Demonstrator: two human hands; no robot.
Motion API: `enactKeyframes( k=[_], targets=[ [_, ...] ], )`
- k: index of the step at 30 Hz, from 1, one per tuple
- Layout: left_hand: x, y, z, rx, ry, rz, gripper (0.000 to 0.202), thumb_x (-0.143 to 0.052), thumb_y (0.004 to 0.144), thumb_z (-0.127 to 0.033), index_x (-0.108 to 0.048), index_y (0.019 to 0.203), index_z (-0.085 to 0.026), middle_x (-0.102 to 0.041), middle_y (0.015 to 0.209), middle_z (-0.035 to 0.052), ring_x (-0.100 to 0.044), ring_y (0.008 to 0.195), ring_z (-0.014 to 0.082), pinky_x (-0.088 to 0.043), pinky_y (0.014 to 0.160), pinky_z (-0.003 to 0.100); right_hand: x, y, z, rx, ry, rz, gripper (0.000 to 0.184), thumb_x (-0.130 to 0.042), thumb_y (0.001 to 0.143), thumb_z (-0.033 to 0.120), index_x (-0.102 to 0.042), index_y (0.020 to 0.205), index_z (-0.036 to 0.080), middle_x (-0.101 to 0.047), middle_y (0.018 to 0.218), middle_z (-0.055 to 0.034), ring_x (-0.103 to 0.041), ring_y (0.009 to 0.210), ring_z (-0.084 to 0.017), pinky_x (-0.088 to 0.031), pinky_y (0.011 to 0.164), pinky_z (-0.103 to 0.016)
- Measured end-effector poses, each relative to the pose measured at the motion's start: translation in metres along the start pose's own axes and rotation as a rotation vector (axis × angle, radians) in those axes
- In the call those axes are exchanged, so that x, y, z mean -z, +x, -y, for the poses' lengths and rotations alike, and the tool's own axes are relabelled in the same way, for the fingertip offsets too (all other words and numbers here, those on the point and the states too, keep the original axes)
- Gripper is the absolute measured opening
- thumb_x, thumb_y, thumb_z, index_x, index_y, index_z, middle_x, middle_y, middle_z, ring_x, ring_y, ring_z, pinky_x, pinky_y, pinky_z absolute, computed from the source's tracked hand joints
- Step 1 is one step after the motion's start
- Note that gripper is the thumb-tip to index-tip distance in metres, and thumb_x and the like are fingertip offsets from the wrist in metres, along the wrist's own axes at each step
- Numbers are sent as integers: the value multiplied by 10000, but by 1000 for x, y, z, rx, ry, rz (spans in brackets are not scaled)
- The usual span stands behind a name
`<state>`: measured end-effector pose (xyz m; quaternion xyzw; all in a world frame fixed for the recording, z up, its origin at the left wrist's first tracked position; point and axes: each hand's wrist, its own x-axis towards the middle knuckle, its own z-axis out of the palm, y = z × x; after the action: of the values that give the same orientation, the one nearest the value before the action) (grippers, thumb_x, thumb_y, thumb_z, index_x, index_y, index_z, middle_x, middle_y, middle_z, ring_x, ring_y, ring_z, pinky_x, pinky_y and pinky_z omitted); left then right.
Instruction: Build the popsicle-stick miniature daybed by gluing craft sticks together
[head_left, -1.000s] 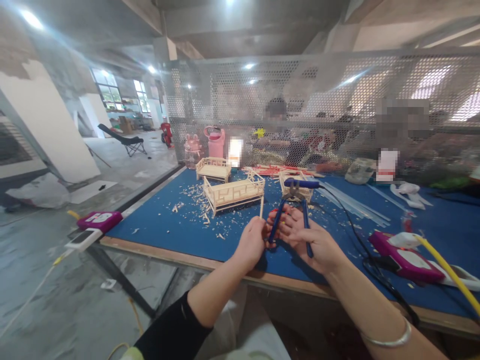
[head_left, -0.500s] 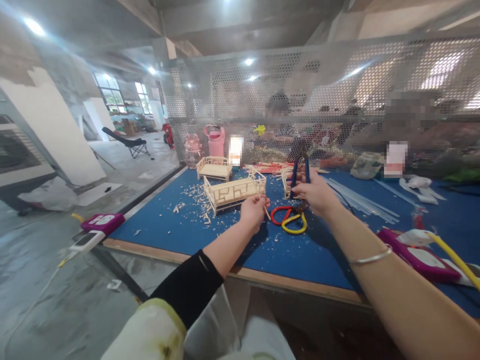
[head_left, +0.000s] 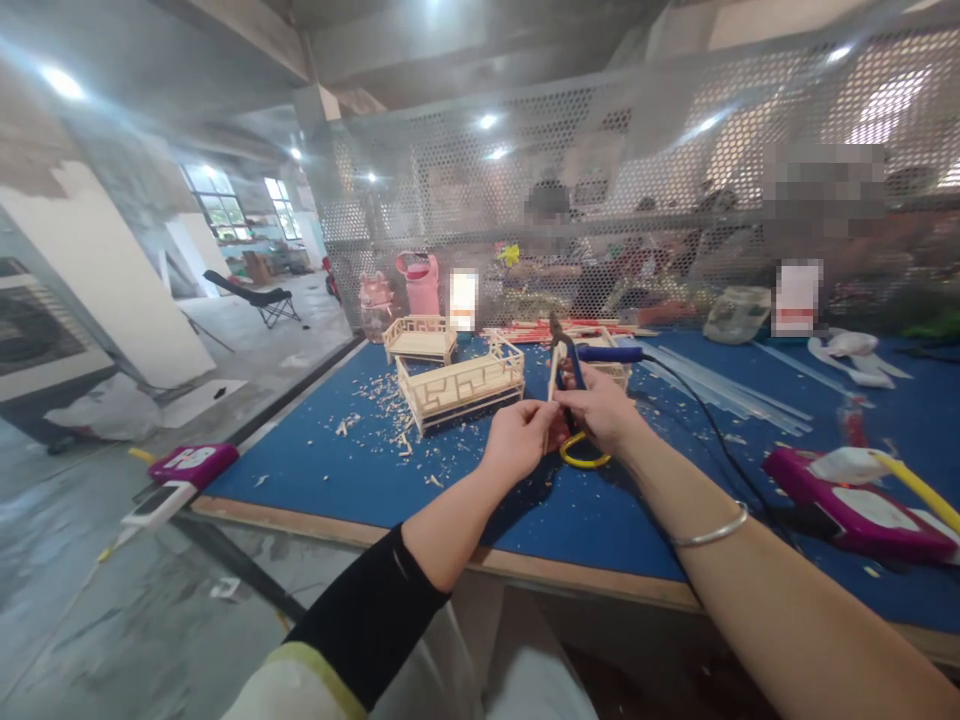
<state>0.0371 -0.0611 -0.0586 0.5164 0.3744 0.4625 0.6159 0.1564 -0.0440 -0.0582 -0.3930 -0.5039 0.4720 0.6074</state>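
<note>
Over the blue table top, my left hand (head_left: 519, 438) pinches a thin wooden stick (head_left: 553, 378) that stands nearly upright. Close beside it, my right hand (head_left: 604, 408) is closed around the dark blue handles of a pair of cutting pliers (head_left: 561, 345). The pliers' jaws point up, near the stick's upper end; whether they touch it I cannot tell. Left of my hands stands a small wooden model bench (head_left: 465, 390), with a smaller one (head_left: 421, 342) behind it. Scissors with a yellow handle loop (head_left: 585, 460) lie below my right hand, partly hidden.
Wood scraps (head_left: 382, 400) litter the blue table (head_left: 315, 500). A blue-handled corded tool (head_left: 611, 354) and clear glue sticks (head_left: 720, 392) lie to the right. Purple power units (head_left: 847, 510) sit at both sides. Behind the table rises a perforated metal screen (head_left: 450, 190), people beyond it.
My left hand has moved right and raised the stick. My right hand has brought the pliers left and down beside it. The view has shifted slightly.
</note>
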Motion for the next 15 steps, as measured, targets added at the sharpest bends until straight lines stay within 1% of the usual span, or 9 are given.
enactKeyframes(
  k=[2,4,6,8,10,12,15],
  targets=[
    [-1,3,0,-2,-100,-48,239,-588,791,-263,-574,595,-127,-565,495,-13,-507,420,70,-435,478,198,-7,-2,0,-79,96,17,382,-707,487,237,-478,792,219,-494,519,103,-414,385,-75,-347,379,-225],
    [0,6,-1,-42,-144,-112,223,-619,764,-277,-594,602,-127,-580,512,-9,-507,445,74,-445,514,212,-12,-2,-1,-124,150,-30,395,-732,471,236,-483,776,209,-493,490,102,-432,389,-76,-375,393,-226],
    [2,8,-2,-134,-126,-187,131,-657,718,-225,-638,630,-130,-618,565,-7,-537,518,83,-459,589,217,-14,-3,-2,-150,170,-109,385,-743,453,221,-494,746,196,-487,464,98,-449,404,-75,-411,432,-232],
    [6,10,-2,-224,-102,-239,27,-669,683,-164,-677,684,-138,-650,621,-9,-568,604,95,-466,674,222,-16,-4,-2,-171,165,-152,384,-747,435,199,-501,730,192,-504,469,93,-474,423,-79,-439,474,-243],
    [9,13,-3,-254,-132,-247,82,-660,677,-146,-694,751,-144,-660,645,-12,-583,636,103,-471,712,236,-18,-5,-2,-180,159,-132,426,-753,416,182,-511,765,197,-562,531,79,-528,475,-98,-458,520,-258],
    [11,17,-4,-246,-169,-217,128,-647,689,-166,-697,805,-146,-662,649,-10,-588,619,108,-481,699,254,-20,-6,-2,-159,160,-104,489,-761,396,182,-515,818,206,-598,582,73,-566,526,-117,-464,559,-270],
    [9,26,-7,-249,-129,-189,136,-636,699,-183,-696,816,-149,-662,651,-7,-591,601,116,-489,670,266,-21,-5,-2,-78,161,-137,526,-762,385,211,-510,846,212,-605,586,80,-558,526,-115,-454,580,-275]
  ],
)
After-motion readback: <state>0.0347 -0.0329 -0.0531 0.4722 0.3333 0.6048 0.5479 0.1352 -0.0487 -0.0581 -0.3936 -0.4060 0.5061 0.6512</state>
